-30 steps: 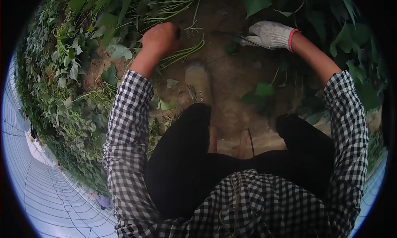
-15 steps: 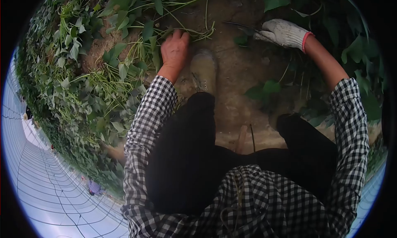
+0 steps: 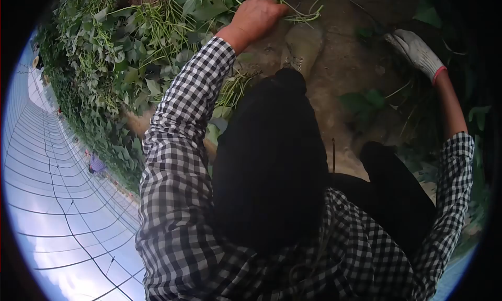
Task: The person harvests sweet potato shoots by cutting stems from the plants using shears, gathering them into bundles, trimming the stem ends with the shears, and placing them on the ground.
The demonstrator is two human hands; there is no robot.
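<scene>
My bare left hand (image 3: 259, 19) is closed at the top of the head view, fingers bent around green vine stems (image 3: 306, 16). Their pale ends stick out to the right, above my boot (image 3: 304, 42). Broad leaves on the vines hang just beside and behind that hand. My right hand (image 3: 415, 51), in a whitish knit glove with a red cuff, is closed low over the soil at the right. A thin dark tool (image 3: 365, 11), like a narrow blade, points up and left from it; its handle is hidden in the glove.
Dense leafy vines (image 3: 130, 50) cover the left side, with heaps of cut-looking stems (image 3: 235, 89). Brown soil (image 3: 340, 65) lies between my feet. Leafy plants (image 3: 363, 105) grow at the right. A person in purple (image 3: 96, 164) is far left under a greenhouse frame (image 3: 68, 196).
My view has turned, and the scene sits higher in it. My left hand has shifted up and right with the stems. The gloved hand and tool appear farther right.
</scene>
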